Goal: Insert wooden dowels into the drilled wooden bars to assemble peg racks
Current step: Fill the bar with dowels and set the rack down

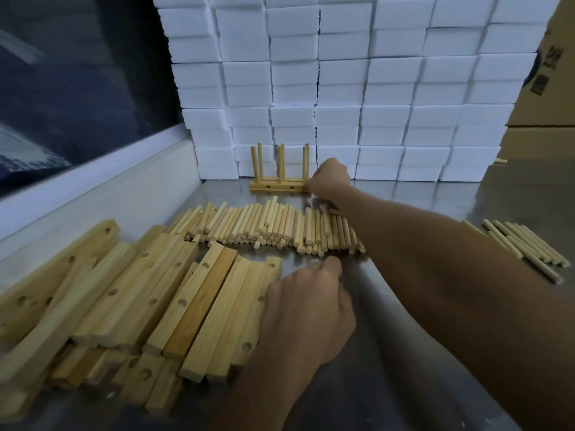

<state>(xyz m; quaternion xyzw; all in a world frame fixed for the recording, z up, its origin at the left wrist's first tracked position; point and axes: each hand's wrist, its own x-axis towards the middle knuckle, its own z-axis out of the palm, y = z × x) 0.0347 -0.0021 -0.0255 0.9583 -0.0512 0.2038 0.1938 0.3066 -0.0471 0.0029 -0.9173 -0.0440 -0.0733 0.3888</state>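
On the grey metal table [404,194], the right hand [330,178] reaches to twelve o'clock, fingers curled at the end of the finished pale wooden peg rack [278,181] (grip unclear), while the left hand [308,309], fingers curled, rests on the stacked drilled wooden bars [161,306] at seven o'clock, loose round dowels [273,228] heaped between.

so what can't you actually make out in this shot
- Head view: right end of the assembled pale wooden peg rack, covered by the right hand.
- Whether the left hand grips a drilled wooden bar: its fingers are hidden.
- Print on the brown cardboard box, blurred and cut by the edge.
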